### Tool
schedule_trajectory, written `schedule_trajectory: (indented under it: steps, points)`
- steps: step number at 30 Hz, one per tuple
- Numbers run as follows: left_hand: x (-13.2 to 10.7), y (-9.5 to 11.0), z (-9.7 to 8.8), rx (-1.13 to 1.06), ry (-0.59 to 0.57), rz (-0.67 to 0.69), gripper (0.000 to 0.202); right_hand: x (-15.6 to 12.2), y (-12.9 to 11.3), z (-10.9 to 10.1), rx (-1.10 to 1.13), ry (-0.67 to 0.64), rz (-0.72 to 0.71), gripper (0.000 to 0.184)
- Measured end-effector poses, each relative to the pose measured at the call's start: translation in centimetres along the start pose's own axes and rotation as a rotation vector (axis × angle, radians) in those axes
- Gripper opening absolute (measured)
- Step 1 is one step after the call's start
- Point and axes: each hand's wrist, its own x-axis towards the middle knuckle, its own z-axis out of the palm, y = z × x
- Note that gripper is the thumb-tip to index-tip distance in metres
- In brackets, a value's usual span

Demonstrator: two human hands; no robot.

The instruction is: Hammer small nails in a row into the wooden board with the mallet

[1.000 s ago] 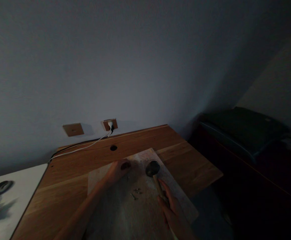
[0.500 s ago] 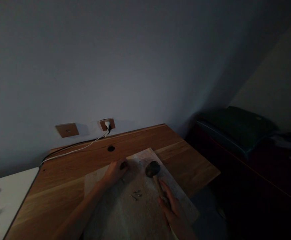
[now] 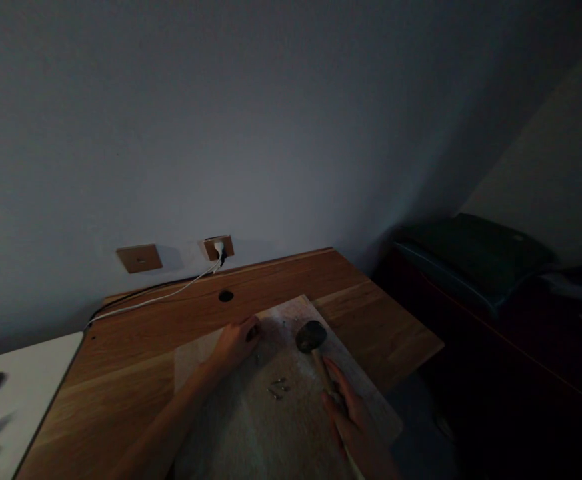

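Note:
My right hand (image 3: pixel 348 407) is closed round the pale handle of a mallet (image 3: pixel 311 337) with a dark, rounded head. The mallet's head is over the right part of a worn, light board (image 3: pixel 251 433). Near the board's far edge, my left hand (image 3: pixel 235 343) has its fingers curled together; whatever they hold, if anything, is too dark to make out. Several small metal nails or screws (image 3: pixel 277 388) lie loose on the board between my hands. Another thin metal piece (image 3: pixel 257 360) shows just below my left hand.
Under the board is a wooden desk (image 3: pixel 371 320) with a round cable hole (image 3: pixel 225 295). Cables run along its back to a wall socket (image 3: pixel 219 248). A white surface (image 3: pixel 35 373) adjoins at left. A dark green cushion-like object (image 3: pixel 475 253) lies at right.
The whole scene sits slightly further right in view, as my head has shifted a little. Both hands and the mallet keep nearly the same places over the board.

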Motion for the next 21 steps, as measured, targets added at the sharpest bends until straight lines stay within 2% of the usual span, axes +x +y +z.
schedule_trajectory:
  steps: [6, 12, 21]
  points:
    - [0.0, 0.5, -0.4, 0.026, -0.044, -0.021, 0.01, 0.0, -0.1, -0.1, -0.007, -0.002, 0.0, 0.075]
    - [0.1, 0.3, -0.2, -0.036, -0.033, 0.003, 0.014, 0.2, -0.4, 0.0, -0.006, 0.009, 0.004, 0.069]
    - [0.1, -0.2, -0.1, -0.203, -0.023, -0.058, 0.029, 2.0, -3.9, 3.2, -0.071, -0.082, -0.078, 0.066]
